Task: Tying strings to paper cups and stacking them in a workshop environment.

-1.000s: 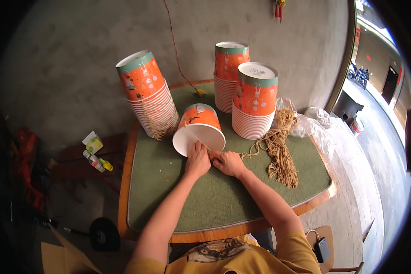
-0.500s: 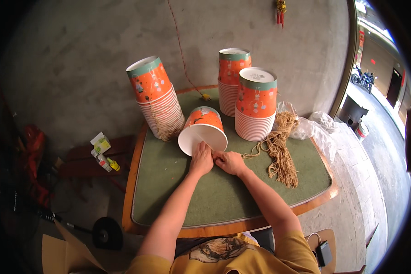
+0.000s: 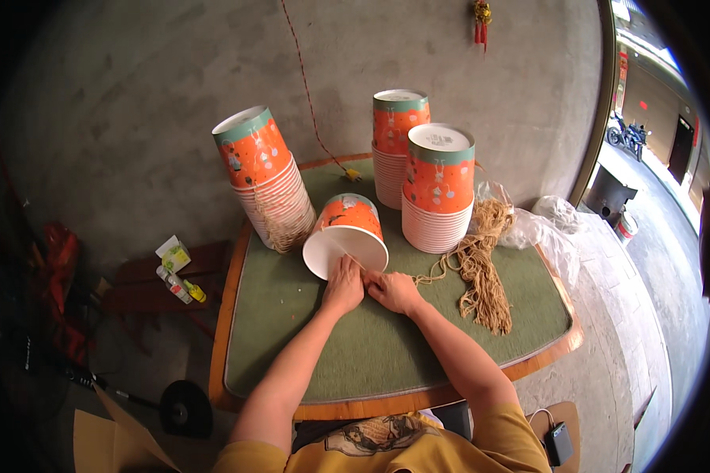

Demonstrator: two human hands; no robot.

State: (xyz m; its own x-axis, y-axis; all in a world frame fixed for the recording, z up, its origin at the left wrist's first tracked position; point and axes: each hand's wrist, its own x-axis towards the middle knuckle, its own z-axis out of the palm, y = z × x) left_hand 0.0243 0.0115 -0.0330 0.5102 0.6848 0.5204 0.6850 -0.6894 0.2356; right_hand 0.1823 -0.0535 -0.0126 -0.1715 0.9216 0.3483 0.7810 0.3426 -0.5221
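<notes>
Head view, noted left to right. On the floor to the far left: a small box and bottles [image 3: 175, 272] beside a dark red bench. On the green table [image 3: 292, 347], leftmost, a leaning stack of orange paper cups [image 3: 267, 183] with loops of twine hanging at its lower rims.

Centre: a single orange cup [image 3: 347, 233] lies on its side, white mouth facing the person, just beside the leaning stack. The left hand [image 3: 344, 285] rests against the lower rim of that cup, fingers together and curled at the edge. The right hand [image 3: 393, 290] sits next to it, fingertips pinched on a thin strand of twine that runs off to the right.

Further right: two upright cup stacks, a rear one [image 3: 396, 146] and a front one [image 3: 439, 188]; I cannot see twine on them. Then a bundle of tan twine [image 3: 481, 272], then crumpled clear plastic bags [image 3: 546, 225] at the table edge.

Judgement on progress: one stack appears fitted with twine, one cup in hand, two stacks seemingly untouched. Plenty left.
</notes>
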